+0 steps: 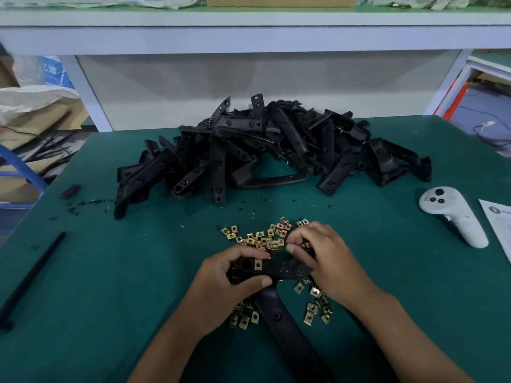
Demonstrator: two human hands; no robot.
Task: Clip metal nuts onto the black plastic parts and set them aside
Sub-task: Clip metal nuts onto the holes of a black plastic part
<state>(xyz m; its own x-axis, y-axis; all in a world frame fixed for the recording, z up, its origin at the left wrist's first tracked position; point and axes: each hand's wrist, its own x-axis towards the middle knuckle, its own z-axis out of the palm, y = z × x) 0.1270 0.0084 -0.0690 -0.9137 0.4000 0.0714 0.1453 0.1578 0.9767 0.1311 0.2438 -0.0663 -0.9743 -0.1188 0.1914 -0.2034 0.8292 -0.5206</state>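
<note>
A black plastic part (284,310) lies over the scattered brass-coloured metal nuts (260,239) near the front of the green table. My left hand (229,283) grips the part's upper end, where one nut (258,264) sits clipped on. My right hand (323,258) rests on the part's right end, fingers curled over the nuts; whether it pinches a nut is hidden. A big heap of black plastic parts (265,150) lies behind.
A white handheld controller (453,214) and a paper sheet (497,225) lie at the right. A long black rod (30,275) lies at the left, with a small black block (70,190) and plastic shavings beyond it. A white shelf frame stands at the back.
</note>
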